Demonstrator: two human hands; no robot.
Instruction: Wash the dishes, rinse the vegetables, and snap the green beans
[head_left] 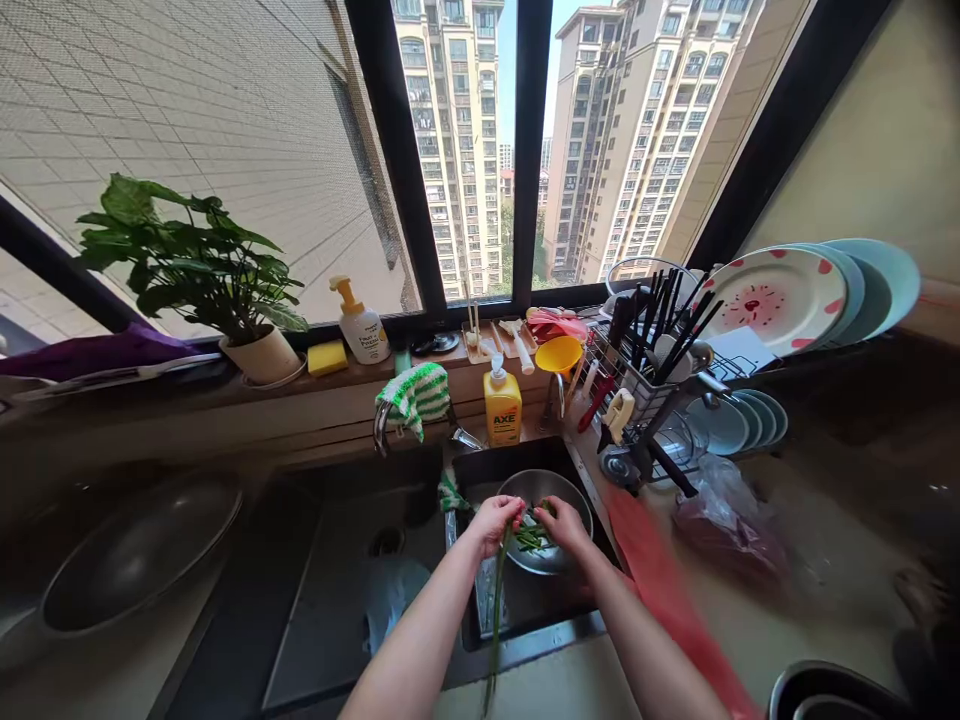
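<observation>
My left hand (495, 522) is closed round long green beans (496, 610), whose thin ends hang past the sink's front edge. Close beside it, over a round metal bowl (587, 510), my right hand (564, 524) pinches a green bean end (547, 507). Short green bean pieces (531, 538) lie in the bowl below my fingers. The bowl stands in the right basin of a dark sink (337, 560).
Behind the basin stand a yellow soap bottle (502, 408) and a tap draped with a striped cloth (420, 393). A dish rack (637, 390) is at right, near a red plastic bag (660, 590). Left lies a large wok (142, 550); a potted plant (262, 357) sits on the sill.
</observation>
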